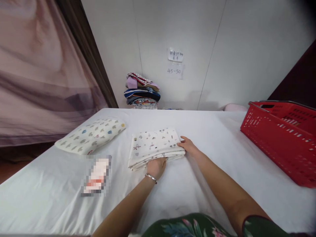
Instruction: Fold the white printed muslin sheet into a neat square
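A folded white cloth (155, 141) with small printed figures lies in layers on the white-covered table (212, 131). At its front edge, my left hand (156, 168) wears a silver bracelet and is curled around the lower layers; the fingertips are hidden under the fabric. My right hand (189, 145) grips the right edge of the same cloth, thumb on top and some fingers out of sight.
Left of the cloth lies a white cushion (92, 136) with a mushroom-like print. Nearer me is a pixelated, phone-shaped item (97, 176). A red plastic basket (278, 138) stands at the right. Folded clothes (142, 92) are piled beyond the far edge, against the wall.
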`<state>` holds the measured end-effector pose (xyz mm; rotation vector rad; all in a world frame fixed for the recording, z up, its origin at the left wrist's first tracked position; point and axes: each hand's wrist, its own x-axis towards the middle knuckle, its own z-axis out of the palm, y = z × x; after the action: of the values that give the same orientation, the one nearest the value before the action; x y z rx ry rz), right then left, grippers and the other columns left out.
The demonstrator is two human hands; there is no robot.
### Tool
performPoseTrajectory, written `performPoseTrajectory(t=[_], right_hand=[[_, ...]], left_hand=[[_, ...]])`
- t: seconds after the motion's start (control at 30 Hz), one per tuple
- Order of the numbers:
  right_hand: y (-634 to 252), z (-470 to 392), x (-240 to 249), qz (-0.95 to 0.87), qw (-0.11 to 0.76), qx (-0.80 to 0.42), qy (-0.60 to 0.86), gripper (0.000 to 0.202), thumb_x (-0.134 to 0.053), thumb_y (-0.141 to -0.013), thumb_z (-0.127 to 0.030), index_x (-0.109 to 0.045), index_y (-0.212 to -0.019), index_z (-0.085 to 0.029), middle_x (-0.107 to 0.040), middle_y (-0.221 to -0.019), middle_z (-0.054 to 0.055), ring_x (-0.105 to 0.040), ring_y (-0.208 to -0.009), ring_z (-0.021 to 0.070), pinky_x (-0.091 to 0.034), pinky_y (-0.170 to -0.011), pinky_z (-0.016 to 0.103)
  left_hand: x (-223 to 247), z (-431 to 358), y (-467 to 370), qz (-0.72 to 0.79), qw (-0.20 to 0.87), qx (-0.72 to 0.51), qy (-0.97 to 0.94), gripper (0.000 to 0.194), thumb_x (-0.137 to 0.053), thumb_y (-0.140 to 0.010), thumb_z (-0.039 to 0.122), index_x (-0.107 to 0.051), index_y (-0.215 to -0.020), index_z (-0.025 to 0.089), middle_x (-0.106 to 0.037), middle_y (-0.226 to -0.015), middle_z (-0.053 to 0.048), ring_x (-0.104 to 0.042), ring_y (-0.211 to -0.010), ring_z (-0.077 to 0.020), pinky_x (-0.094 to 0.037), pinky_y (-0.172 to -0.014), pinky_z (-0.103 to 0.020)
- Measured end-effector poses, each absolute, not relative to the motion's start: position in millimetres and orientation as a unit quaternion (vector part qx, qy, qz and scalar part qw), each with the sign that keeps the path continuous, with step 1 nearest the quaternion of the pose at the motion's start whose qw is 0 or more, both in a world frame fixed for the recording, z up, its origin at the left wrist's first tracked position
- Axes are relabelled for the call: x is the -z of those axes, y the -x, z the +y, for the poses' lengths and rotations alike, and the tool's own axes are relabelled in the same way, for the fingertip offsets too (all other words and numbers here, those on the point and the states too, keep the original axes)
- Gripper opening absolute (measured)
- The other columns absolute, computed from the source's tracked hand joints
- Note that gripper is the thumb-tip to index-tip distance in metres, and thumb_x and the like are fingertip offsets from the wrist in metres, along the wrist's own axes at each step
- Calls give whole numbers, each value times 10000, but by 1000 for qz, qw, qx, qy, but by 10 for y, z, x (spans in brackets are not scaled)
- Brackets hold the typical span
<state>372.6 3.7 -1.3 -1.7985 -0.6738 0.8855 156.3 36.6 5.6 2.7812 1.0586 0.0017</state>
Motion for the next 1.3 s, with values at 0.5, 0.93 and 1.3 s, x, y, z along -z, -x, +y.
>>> performPoseTrajectory(t=[0.5,0.93,1.3], right_hand=[[-3830,236,181,-306,499,-300,754,587,-643,-604,-179,-505,-1174,-170,-610,-747,-4,-576,-637,127,-452,-618,238],[-3878,277,135,-324,479,-323,749,710,-705,-563,-259,-462,-1225,-167,-626,-876,37,-585,-757,166,-448,-710,280],[-3903,375,155,-349,513,-346,704,731,-644,-595,-184,-394,-1282,-168,-607,-734,-16,-569,-624,129,-456,-622,247]], left_hand=[[-190,229,-1942,342,59,50,-937,324,-299,-857,191,-601,-974,171,-664,-868,-107,-624,-814,-220,-465,-683,-328],[-123,138,-2035,345,45,44,-937,371,-287,-863,153,-506,-1160,195,-655,-906,-122,-621,-845,-205,-468,-710,-329],[-96,140,-2156,369,97,6,-924,286,-352,-856,308,-595,-961,198,-663,-848,-70,-619,-801,-192,-439,-676,-291]])
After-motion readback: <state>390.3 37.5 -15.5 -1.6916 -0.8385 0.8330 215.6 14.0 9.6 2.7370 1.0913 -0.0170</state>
